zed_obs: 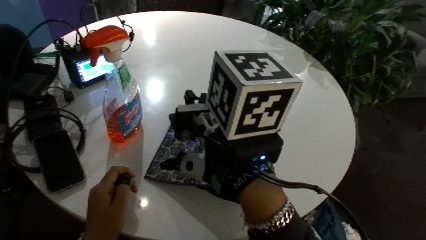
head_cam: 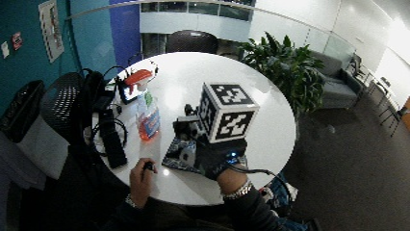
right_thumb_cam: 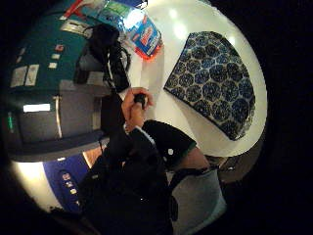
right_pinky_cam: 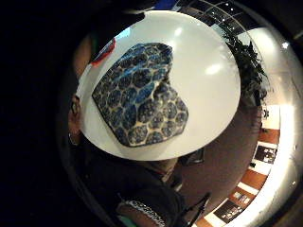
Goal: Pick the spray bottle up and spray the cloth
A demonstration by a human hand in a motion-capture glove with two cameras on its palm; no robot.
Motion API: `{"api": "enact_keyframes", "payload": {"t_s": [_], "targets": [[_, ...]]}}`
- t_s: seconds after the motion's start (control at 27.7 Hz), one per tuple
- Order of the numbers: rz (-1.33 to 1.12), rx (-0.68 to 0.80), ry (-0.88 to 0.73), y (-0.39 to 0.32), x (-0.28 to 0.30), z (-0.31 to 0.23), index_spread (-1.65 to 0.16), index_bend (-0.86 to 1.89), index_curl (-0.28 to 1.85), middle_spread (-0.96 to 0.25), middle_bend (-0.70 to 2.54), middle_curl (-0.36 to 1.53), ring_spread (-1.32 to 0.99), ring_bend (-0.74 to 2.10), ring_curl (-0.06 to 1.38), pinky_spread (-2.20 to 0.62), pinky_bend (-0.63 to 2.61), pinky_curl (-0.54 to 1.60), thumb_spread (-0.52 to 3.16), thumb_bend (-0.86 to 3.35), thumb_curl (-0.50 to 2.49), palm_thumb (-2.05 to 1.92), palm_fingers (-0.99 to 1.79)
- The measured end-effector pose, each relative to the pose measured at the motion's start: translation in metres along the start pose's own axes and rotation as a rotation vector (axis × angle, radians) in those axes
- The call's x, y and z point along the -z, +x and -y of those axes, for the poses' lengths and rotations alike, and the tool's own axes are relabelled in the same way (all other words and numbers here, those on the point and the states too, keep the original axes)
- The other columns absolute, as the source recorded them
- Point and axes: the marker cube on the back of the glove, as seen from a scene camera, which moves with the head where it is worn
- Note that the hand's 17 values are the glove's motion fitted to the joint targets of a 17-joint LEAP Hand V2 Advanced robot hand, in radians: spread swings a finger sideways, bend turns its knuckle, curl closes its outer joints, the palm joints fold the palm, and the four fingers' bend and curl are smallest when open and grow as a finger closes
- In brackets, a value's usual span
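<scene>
A spray bottle (zed_obs: 123, 107) with orange liquid and an orange trigger head stands upright at the left of the round white table (zed_obs: 299, 100). A blue patterned cloth (zed_obs: 174, 155) lies flat near the table's front edge, to the right of the bottle. My gloved right hand (zed_obs: 233, 177) hovers over the cloth, well clear of the bottle, and holds nothing. Both palm views look down on the whole cloth (right_pinky_cam: 139, 94) (right_thumb_cam: 212, 81) from some height, and no fingers curl into them. The thumb side palm view also shows the bottle (right_thumb_cam: 145, 34) beside the cloth.
The person's bare left hand (zed_obs: 110, 200) rests at the front edge, pinching a small black object. A dark phone (zed_obs: 58, 157), cables and a small lit screen (zed_obs: 90, 70) crowd the table's left side. A leafy plant (zed_obs: 333, 35) stands beyond the far right edge.
</scene>
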Motion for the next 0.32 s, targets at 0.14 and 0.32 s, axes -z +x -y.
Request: {"api": "enact_keyframes", "payload": {"t_s": [0.14,0.32], "targets": [[-0.010,-0.003,-0.024,0.0009,-0.0083,-0.0074,-0.39,0.10,0.18,0.01,0.26,0.36,0.01,0.38,0.32,0.26,0.42,0.37,0.96,-0.04,0.35,0.35,0.06],[-0.016,-0.016,-0.034,0.0029,-0.0119,-0.0097,-0.39,0.11,0.18,0.02,0.25,0.36,0.01,0.39,0.32,0.26,0.43,0.37,0.98,-0.03,0.34,0.35,0.05]]}}
